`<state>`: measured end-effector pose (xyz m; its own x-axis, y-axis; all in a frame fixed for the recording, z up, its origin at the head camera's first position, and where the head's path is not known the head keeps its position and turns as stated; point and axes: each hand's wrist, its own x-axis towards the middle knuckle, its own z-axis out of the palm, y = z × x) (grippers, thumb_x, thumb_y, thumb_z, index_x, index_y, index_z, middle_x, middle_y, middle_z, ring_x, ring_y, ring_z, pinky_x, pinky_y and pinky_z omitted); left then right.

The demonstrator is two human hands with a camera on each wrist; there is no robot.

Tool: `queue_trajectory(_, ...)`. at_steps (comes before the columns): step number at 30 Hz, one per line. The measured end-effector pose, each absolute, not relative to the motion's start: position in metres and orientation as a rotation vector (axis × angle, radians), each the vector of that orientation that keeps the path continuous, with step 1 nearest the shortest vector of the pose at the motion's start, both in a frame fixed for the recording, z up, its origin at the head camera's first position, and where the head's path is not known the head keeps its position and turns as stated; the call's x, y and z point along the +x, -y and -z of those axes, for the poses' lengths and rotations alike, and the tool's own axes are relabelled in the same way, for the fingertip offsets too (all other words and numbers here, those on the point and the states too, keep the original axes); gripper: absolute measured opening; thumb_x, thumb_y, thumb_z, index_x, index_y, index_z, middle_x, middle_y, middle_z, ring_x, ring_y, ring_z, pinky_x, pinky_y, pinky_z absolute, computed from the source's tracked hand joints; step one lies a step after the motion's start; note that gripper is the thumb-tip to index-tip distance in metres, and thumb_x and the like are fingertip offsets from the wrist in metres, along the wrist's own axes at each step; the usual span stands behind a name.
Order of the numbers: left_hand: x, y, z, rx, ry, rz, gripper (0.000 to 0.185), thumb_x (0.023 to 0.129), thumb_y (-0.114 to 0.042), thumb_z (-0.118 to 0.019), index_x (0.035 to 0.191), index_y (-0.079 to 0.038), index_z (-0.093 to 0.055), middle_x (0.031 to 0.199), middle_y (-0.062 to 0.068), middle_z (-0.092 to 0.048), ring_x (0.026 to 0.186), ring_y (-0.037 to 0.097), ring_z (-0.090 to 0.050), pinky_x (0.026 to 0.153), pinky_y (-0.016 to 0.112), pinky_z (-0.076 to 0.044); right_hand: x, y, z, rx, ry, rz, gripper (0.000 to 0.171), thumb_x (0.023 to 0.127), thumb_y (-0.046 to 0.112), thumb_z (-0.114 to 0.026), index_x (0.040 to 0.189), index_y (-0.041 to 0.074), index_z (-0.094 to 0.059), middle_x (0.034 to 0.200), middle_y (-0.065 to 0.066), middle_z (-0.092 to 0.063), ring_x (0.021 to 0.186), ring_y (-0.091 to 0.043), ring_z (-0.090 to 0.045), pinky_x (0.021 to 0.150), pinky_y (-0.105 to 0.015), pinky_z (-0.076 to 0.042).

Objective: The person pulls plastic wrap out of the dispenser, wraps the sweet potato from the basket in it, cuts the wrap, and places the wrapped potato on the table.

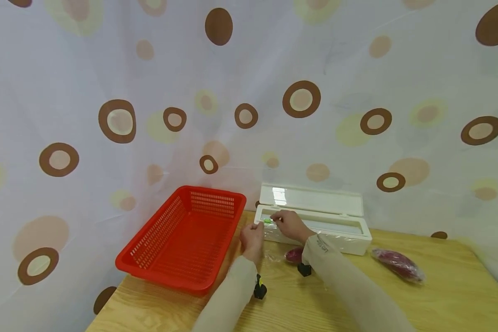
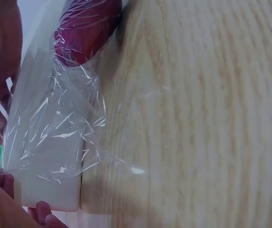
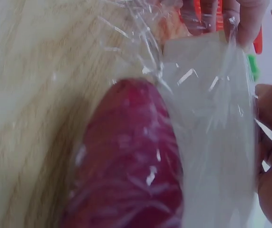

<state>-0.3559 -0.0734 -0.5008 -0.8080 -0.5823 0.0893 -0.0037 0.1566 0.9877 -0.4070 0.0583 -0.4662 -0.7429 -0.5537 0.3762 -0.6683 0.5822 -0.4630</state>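
Note:
Clear plastic wrap (image 2: 55, 133) stretches from the front of a white wrap dispenser box (image 1: 340, 244) down to the wooden table. Beneath my forearm a reddish-purple oblong vegetable (image 3: 131, 156) lies under the wrap, against the box. My left hand (image 1: 252, 237) pinches the wrap at the box's left front corner. Close to a small green slider (image 1: 267, 221) on the rim, my right hand (image 1: 292, 224) has bent fingers and appears to pinch the wrap's upper edge. Its fingertips are partly hidden in all views.
To the left stands a red plastic basket (image 1: 186, 240) with slotted walls. Another reddish-purple vegetable in film (image 1: 398, 265) lies right of the box. The box's lid (image 1: 311, 199) stands raised against a patterned curtain (image 1: 249, 69) behind the table (image 1: 290, 304).

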Motion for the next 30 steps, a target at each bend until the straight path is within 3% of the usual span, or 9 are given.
queue_trajectory(5, -0.354, 0.073, 0.503, 0.552, 2.004, 1.739, 0.025, 0.082, -0.019, -0.067, 0.060, -0.006, -0.061, 0.064, 0.000, -0.054, 0.060, 0.017, -0.047, 0.055, 0.029, -0.038, -0.404, -0.050, 0.469, 0.915, 2.692, -0.880, 0.012, 0.090, 0.015, -0.064, 0.092, 0.007, -0.072, 0.088, -0.004, -0.067, 0.071, -0.014, -0.058, 0.065, -0.032, -0.047)
queue_trajectory(9, -0.355, 0.073, 0.505, 0.566, 1.995, 1.757, 0.023, 0.081, -0.018, -0.065, 0.062, -0.007, -0.062, 0.064, 0.000, -0.054, 0.061, 0.017, -0.047, 0.055, 0.028, -0.038, -0.404, -0.048, 0.471, 0.963, 2.621, -0.778, 0.008, 0.087, 0.015, -0.067, 0.084, 0.008, -0.071, 0.081, -0.002, -0.061, 0.073, -0.019, -0.056, 0.069, -0.035, -0.046)
queue_trajectory(15, -0.357, 0.074, 0.500, 0.587, 1.996, 1.760, 0.019, 0.083, -0.018, -0.063, 0.069, -0.006, -0.065, 0.070, 0.003, -0.058, 0.064, 0.020, -0.050, 0.057, 0.029, -0.041, -0.405, -0.050, 0.469, 1.006, 2.520, -0.575, 0.008, 0.085, 0.016, -0.069, 0.084, 0.008, -0.070, 0.085, -0.007, -0.053, 0.078, -0.027, -0.050, 0.071, -0.041, -0.042)
queue_trajectory(24, -0.359, 0.056, 0.497, 0.628, 2.016, 1.658, 0.018, 0.082, -0.017, -0.063, 0.068, -0.006, -0.067, 0.071, 0.005, -0.059, 0.069, 0.025, -0.054, 0.064, 0.036, -0.043, -0.400, -0.090, 0.467, 0.943, 2.562, -0.584, 0.009, 0.087, 0.016, -0.067, 0.085, 0.008, -0.070, 0.086, -0.006, -0.055, 0.078, -0.025, -0.050, 0.071, -0.040, -0.043)
queue_trajectory(30, -0.357, 0.063, 0.496, 0.693, 2.016, 1.583, 0.020, 0.084, -0.018, -0.062, 0.067, -0.007, -0.064, 0.074, 0.008, -0.059, 0.072, 0.030, -0.055, 0.066, 0.039, -0.043, -0.391, -0.143, 0.466, 0.924, 2.618, -0.549, 0.011, 0.091, 0.017, -0.063, 0.089, 0.008, -0.069, 0.088, -0.003, -0.058, 0.085, -0.024, -0.053, 0.078, -0.043, -0.045)
